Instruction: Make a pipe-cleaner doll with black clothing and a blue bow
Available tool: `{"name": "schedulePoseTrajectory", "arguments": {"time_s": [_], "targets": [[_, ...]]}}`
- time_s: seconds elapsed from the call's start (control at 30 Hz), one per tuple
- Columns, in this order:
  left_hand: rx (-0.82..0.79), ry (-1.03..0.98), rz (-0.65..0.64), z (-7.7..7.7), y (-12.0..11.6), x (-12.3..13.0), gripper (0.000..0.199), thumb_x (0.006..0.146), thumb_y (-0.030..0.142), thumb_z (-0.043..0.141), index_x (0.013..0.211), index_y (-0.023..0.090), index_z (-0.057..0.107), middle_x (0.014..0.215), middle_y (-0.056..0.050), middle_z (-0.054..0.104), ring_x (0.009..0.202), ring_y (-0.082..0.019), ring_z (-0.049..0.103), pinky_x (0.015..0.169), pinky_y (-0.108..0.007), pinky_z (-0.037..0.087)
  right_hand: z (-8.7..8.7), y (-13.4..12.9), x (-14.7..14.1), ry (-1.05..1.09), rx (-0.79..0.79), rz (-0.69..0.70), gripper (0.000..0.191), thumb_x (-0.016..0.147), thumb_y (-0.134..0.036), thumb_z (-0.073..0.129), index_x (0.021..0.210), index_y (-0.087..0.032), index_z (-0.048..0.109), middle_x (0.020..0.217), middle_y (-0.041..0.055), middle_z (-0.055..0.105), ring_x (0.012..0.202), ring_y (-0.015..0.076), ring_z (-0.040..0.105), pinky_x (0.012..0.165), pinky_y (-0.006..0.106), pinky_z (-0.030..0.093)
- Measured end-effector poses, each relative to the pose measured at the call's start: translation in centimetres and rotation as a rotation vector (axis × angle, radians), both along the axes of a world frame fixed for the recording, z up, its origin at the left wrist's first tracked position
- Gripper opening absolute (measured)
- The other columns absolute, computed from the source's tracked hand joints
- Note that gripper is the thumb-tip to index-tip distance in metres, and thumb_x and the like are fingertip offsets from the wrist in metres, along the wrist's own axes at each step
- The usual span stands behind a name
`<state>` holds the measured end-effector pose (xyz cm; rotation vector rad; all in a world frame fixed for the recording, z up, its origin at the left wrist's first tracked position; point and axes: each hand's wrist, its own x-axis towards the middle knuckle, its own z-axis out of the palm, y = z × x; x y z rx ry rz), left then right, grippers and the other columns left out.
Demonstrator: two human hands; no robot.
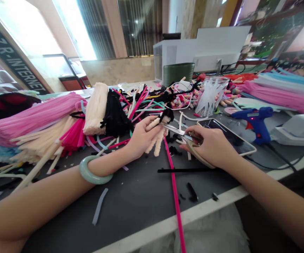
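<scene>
A small cream doll [156, 140] made of fuzzy stems, with a black top, is pinched in my left hand [143, 137]. My right hand [211, 144] is closed round the handles of a pair of scissors [177, 130], whose blades point left and reach the doll just below its black part. From beside the doll a bright pink stem [175, 189] runs down over the table's front edge. It crosses a thin black stem [186, 170] lying on the grey table [131, 207].
Bundles of pink [41, 116], cream and black stems lie at the left. Behind my right hand are a phone [228, 135], a blue glue gun [257, 121] and a clear cup of glue sticks [211, 96]. Black scraps [192, 192] and a grey strip [100, 206] lie near the front.
</scene>
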<state>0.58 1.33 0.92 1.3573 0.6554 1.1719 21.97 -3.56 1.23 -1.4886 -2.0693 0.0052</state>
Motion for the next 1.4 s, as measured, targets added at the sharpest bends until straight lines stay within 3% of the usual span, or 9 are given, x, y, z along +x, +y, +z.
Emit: {"name": "schedulePoseTrajectory", "arguments": {"time_s": [0.17, 0.43, 0.73, 1.07, 1.4], "targets": [[0.124, 0.109, 0.17, -0.06, -0.08, -0.09, 0.034, 0.073, 0.024, 0.071, 0.103, 0.017, 0.059, 0.086, -0.003, 0.066, 0.073, -0.015, 0.066, 0.067, -0.028, 0.056, 0.07, -0.07, -0.05, 0.02, 0.005, 0.007, 0.037, 0.069, -0.048, 0.071, 0.093, -0.021, 0.066, 0.06, -0.0025, 0.06, 0.055, 0.0153, 0.055, 0.056, 0.026, 0.038], [0.23, 0.152, 0.29, 0.29, -0.07, -0.14, 0.03, 0.072, 0.022, 0.072, 0.1, 0.017, 0.061, 0.098, -0.004, 0.065, 0.07, -0.012, 0.062, 0.062, -0.025, 0.055, 0.31, -0.09, -0.04, 0.079, -0.038, 0.04, 0.045, 0.066, -0.056, 0.071, 0.09, -0.018, 0.067, 0.056, -0.0034, 0.057, 0.051, 0.013, 0.051, 0.053, 0.024, 0.038], [0.258, 0.166, 0.289, 0.22, -0.1, -0.15, 0.029, 0.071, 0.023, 0.072, 0.099, 0.017, 0.064, 0.097, -0.004, 0.066, 0.072, -0.014, 0.062, 0.063, -0.026, 0.055, 0.35, 0.17, -0.01, 0.065, -0.024, 0.007, 0.044, 0.064, -0.054, 0.072, 0.088, -0.018, 0.069, 0.056, -0.0022, 0.06, 0.051, 0.0141, 0.053, 0.052, 0.025, 0.038], [0.189, 0.114, 0.251, -0.19, 0.31, -0.26, 0.027, 0.071, 0.025, 0.072, 0.097, 0.02, 0.066, 0.076, -0.001, 0.064, 0.063, -0.014, 0.06, 0.057, -0.026, 0.051, -0.1, 0.49, 0.35, -0.029, 0.051, -0.043, 0.037, 0.069, -0.048, 0.068, 0.093, -0.02, 0.07, 0.06, 0.0007, 0.067, 0.054, 0.018, 0.06, 0.056, 0.027, 0.041], [0.176, 0.157, 0.287, -0.1, 0.24, -0.2, 0.025, 0.07, 0.023, 0.073, 0.094, 0.018, 0.066, 0.076, -0.002, 0.066, 0.064, -0.016, 0.063, 0.054, -0.025, 0.049, 0.19, -0.14, 0.15, -0.282, 0.163, -0.142, 0.026, 0.08, -0.038, 0.057, 0.095, -0.019, 0.066, 0.071, 0.0056, 0.071, 0.064, 0.0231, 0.065, 0.055, 0.029, 0.035]]}}
